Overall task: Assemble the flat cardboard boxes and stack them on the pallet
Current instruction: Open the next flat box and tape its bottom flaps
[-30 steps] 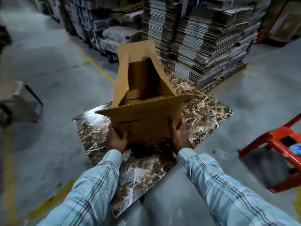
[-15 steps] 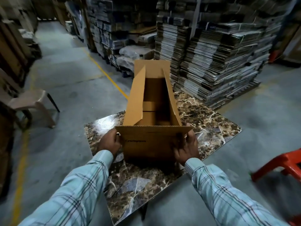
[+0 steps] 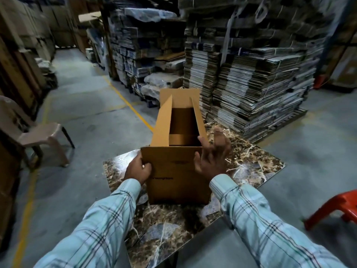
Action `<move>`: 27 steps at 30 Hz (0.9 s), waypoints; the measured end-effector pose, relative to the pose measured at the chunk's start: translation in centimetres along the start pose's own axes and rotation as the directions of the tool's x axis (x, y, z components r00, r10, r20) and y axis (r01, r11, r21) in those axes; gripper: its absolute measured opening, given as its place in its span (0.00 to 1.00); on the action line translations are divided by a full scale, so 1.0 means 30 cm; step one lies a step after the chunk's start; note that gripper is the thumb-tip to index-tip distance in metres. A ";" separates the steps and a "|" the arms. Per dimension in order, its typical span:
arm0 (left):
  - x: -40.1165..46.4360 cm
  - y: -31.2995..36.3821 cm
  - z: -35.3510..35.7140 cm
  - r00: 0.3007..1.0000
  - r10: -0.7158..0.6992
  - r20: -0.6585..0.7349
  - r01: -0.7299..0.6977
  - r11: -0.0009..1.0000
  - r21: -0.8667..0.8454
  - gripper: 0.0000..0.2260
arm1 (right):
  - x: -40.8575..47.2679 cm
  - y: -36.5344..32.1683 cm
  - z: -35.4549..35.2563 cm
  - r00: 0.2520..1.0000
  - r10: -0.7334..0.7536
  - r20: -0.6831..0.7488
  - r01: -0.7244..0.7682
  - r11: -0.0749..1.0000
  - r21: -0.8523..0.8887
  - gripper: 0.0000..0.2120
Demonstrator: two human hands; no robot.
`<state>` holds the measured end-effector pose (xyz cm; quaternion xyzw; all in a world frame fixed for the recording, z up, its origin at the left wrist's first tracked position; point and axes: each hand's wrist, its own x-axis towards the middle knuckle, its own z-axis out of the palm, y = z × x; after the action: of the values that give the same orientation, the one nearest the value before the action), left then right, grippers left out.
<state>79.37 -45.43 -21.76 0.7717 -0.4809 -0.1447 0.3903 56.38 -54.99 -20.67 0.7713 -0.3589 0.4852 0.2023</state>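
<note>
A brown cardboard box stands upright on a marble-patterned table top, its top open and its four flaps raised. My left hand grips the box's near left edge just under the flap. My right hand is at the near right corner with fingers spread, blurred; whether it touches the cardboard I cannot tell. Behind the table, tall bundles of flat cardboard boxes sit stacked on a wooden pallet.
A beige plastic chair stands at the left. A red plastic stool is at the lower right. A yellow floor line runs along an aisle between more stacks. Brown cartons line the left wall.
The box came down from its tilt and now stands upright on the table. My right hand has let go of the box's front and opened. The view rose.
</note>
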 end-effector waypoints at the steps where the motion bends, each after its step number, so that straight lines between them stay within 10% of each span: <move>1: 0.009 0.000 0.005 1.000 0.010 0.019 -0.010 1.000 -0.022 0.19 | 0.033 -0.032 -0.007 0.999 -0.019 0.034 0.020 1.000 -0.021 0.27; 8: 0.056 -0.008 0.046 0.997 0.040 0.071 -0.039 0.999 -0.018 0.23 | 0.154 -0.329 0.036 0.753 -0.098 0.651 0.124 0.992 0.006 0.27; 16: 0.065 -0.119 0.104 0.996 0.073 0.042 -0.072 0.997 -0.013 0.31 | 0.317 -0.394 0.103 0.475 0.178 0.862 0.007 0.979 -0.206 0.13; 27: 0.043 -0.262 0.228 0.946 -0.225 0.233 0.271 0.944 -0.188 0.40 | 0.264 -0.322 0.100 0.645 0.003 0.764 0.046 0.998 -0.043 0.17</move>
<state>80.87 -47.88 -31.85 0.7595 -0.3987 -0.3247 0.3984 67.59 -53.42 -14.58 0.9018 -0.4155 0.1020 0.0606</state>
